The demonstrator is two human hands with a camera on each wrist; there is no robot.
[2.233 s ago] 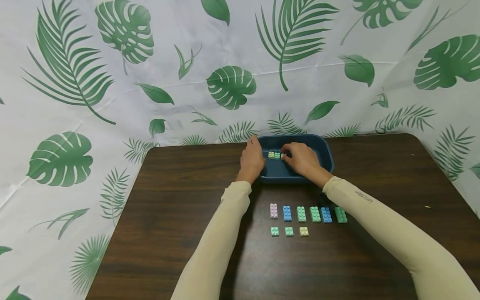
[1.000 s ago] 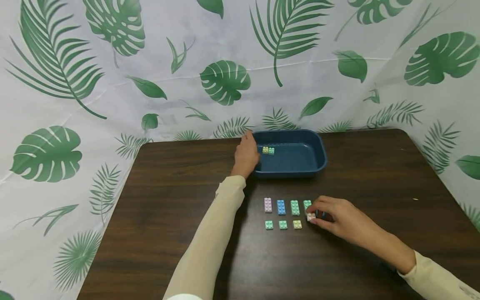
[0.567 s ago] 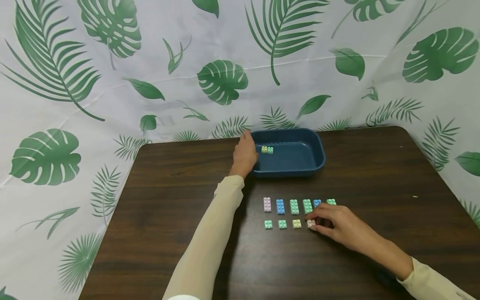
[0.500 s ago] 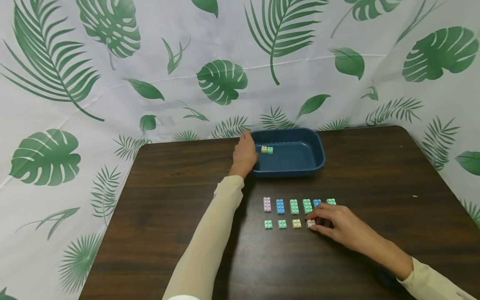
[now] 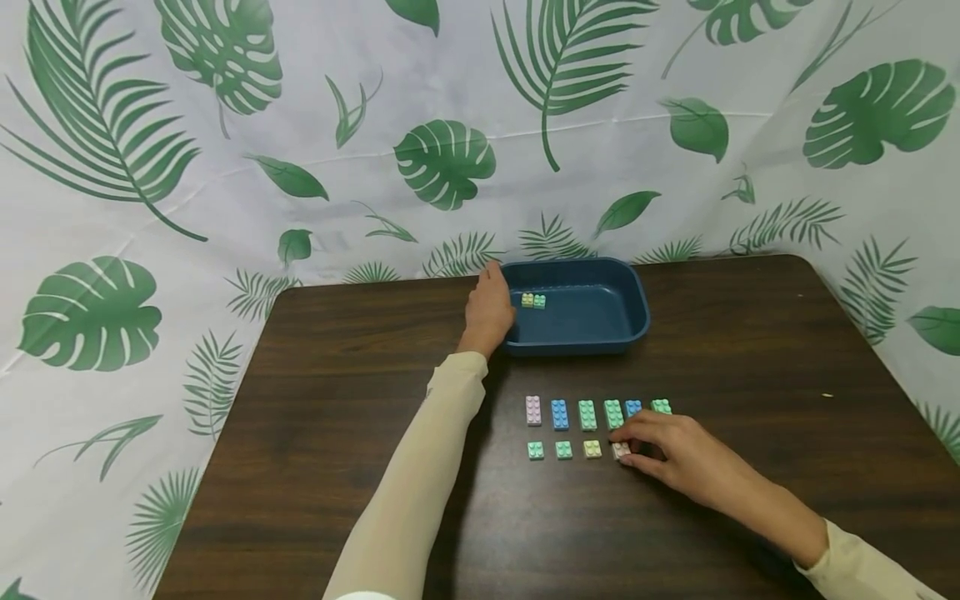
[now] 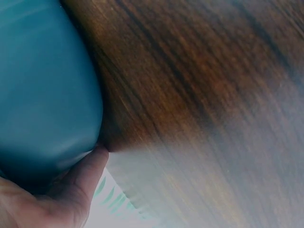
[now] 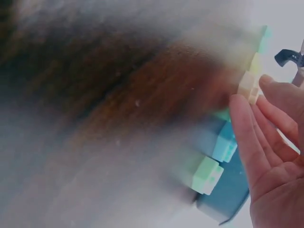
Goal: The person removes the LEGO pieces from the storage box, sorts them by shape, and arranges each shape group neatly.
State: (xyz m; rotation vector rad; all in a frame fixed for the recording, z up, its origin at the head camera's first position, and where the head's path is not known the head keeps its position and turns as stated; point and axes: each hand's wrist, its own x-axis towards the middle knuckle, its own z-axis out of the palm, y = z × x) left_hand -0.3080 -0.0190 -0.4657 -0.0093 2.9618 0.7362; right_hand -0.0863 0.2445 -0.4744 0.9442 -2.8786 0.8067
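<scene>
My right hand (image 5: 678, 454) is at the right end of the front row of toy bricks, its thumb and fingertips at either side of a small cream building brick (image 5: 620, 450). In the right wrist view this cream brick (image 7: 247, 87) shows between thumb and fingertip. My left hand (image 5: 489, 307) holds the left end of a dark blue tray (image 5: 577, 348); in the left wrist view a finger lies along the tray's outer wall (image 6: 52, 95). Inside the tray, a small yellow brick (image 5: 527, 300) and a small green brick (image 5: 540, 302) sit side by side near the left.
The back row of longer bricks has a pink brick (image 5: 533, 411), a blue brick (image 5: 559, 414) and several more, partly behind my right hand. In front lie two small green bricks, one the leftmost brick (image 5: 536, 451), and a yellow brick (image 5: 592, 449). A leaf-patterned cloth (image 5: 345, 225) hangs behind the table (image 5: 375, 350).
My right hand has taken the cream brick from the tray and brought it down to the table, beside the yellow one in the front row. My left hand has stayed on the tray.
</scene>
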